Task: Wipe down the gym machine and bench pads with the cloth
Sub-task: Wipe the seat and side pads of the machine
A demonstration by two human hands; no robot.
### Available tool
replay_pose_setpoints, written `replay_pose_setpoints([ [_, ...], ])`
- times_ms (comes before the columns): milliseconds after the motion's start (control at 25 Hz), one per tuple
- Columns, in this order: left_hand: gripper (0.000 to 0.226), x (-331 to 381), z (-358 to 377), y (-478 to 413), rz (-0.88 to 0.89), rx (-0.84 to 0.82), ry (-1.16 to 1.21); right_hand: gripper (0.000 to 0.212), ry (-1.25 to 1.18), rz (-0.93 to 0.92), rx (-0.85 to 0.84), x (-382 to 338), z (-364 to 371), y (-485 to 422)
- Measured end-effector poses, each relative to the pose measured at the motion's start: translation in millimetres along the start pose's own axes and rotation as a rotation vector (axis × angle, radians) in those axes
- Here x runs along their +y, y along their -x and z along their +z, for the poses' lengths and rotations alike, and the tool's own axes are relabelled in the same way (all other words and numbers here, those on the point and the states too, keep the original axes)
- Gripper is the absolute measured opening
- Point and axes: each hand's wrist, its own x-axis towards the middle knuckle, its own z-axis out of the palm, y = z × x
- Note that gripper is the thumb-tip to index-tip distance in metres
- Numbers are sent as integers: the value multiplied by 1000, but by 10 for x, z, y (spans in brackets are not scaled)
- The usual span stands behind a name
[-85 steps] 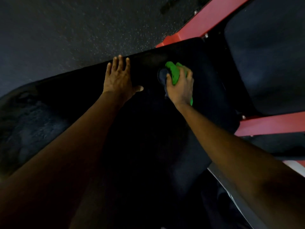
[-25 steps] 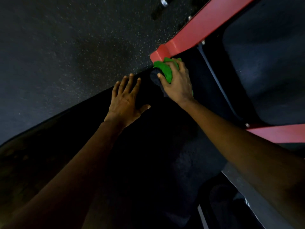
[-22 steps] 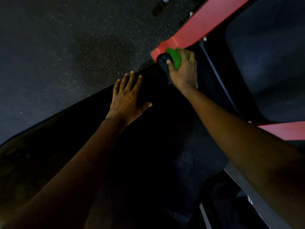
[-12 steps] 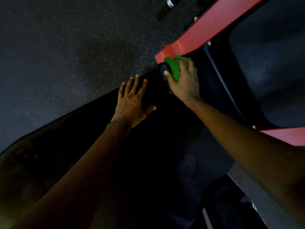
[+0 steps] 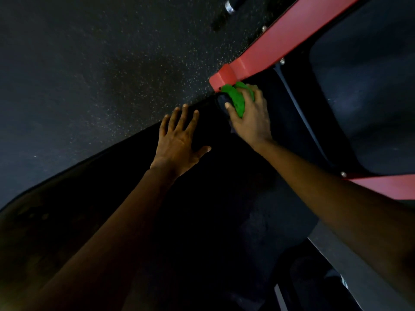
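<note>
Right hand (image 5: 249,122) curls round the bunched green cloth (image 5: 235,99), pressing it on the black pad (image 5: 202,221) right against the end of the red frame (image 5: 280,41). Left hand (image 5: 177,144) lies flat and spread on the pad's edge, a little short of the frame. Pushing on could knock knuckles into the frame's corner or snag the cloth there. So near the edge, the left hand might slip off. Most of the cloth hides under the right hand, a dark lump beside it is unclear, and the pad is too dark to show what is wiped.
</note>
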Motion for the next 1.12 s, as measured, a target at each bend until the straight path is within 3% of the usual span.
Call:
replay_pose_setpoints([
  [280, 93, 198, -8, -171, -18, 13, -6, 58, -1, 355, 85, 220, -36, -649],
  [560, 105, 332, 100, -426, -21, -11, 31, 50, -69, -17, 24, 283, -22, 379],
  [640, 105, 336, 103, -434, -20, -13, 15, 52, -21, 11, 46, 459, -29, 57],
  [880, 108, 337, 137, -434, 0, 5, -6, 66, -97, 416, 79, 690, -115, -712],
  [1000, 110, 356, 148, -441, -3, 19, -7, 75, -132, 356, 49, 494, -134, -356],
  [1120, 111, 362, 169, -445, -14, 15, -19, 87, -67, 170, -43, 350, -160, 184],
])
